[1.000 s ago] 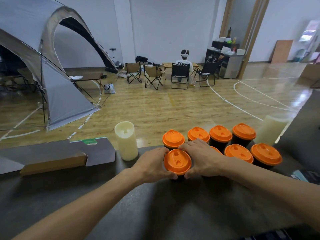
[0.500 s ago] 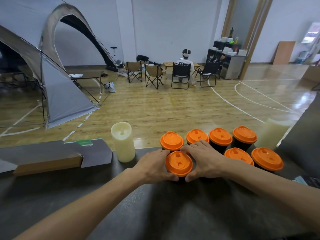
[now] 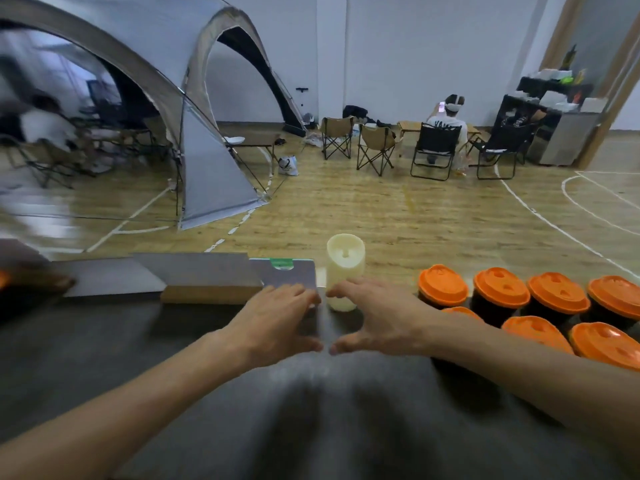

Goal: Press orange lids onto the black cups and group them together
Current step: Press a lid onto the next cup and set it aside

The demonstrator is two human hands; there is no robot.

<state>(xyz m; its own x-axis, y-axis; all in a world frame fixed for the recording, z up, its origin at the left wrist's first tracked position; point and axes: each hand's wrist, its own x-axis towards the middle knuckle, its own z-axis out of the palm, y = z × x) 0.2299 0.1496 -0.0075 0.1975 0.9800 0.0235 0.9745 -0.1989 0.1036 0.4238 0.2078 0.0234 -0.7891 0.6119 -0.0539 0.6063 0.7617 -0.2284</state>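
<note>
While nothing is held, the left hand (image 3: 277, 320) and right hand (image 3: 377, 320) are seen spread above the worktop (image 3: 311, 410) at frame centre; the lidded black cups (image 3: 554, 317) stand upright, grouped at right.

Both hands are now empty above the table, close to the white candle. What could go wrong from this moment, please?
1. The right hand hangs open with its fingers just in front of the candle, which stands upright near the table's far edge; a careless sweep could topple it.
2. The right forearm lies close beside the lidded cups, which stand tightly packed; a bump might knock several at once.
</note>
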